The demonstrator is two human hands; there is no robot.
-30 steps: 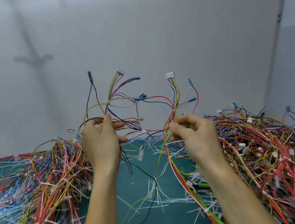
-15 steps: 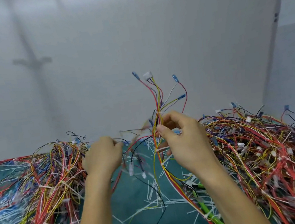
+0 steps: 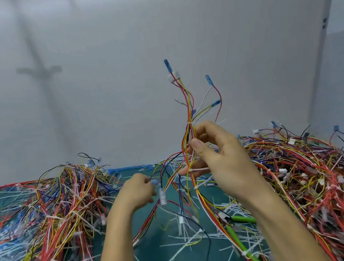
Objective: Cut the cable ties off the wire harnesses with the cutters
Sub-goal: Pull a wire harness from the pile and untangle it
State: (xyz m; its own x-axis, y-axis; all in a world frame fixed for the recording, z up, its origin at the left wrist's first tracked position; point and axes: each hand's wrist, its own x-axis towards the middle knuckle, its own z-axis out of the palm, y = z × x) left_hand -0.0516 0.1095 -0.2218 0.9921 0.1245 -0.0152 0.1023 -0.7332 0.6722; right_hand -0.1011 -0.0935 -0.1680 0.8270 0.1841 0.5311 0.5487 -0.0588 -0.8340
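My right hand (image 3: 219, 159) is raised at centre and pinches a wire harness (image 3: 188, 110) of red, yellow, black and white wires. Its blue and white connector ends stand up above the hand. White cable ties (image 3: 189, 123) still wrap it just above and below my fingers. My left hand (image 3: 139, 192) is lower, close over the green mat (image 3: 153, 254), closed on some wires of a second loose harness (image 3: 163, 189) that hang down. The green-handled cutters (image 3: 244, 244) lie on the mat under my right forearm, partly hidden by wires.
A big pile of tangled harnesses (image 3: 52, 213) lies on the left, and a larger one (image 3: 327, 174) on the right. Several cut white cable ties (image 3: 183, 246) litter the mat between them. A grey wall (image 3: 114, 72) stands close behind.
My left hand dropped from shoulder height down to the mat with its harness. My right hand moved left and up a little, still holding its harness upright.
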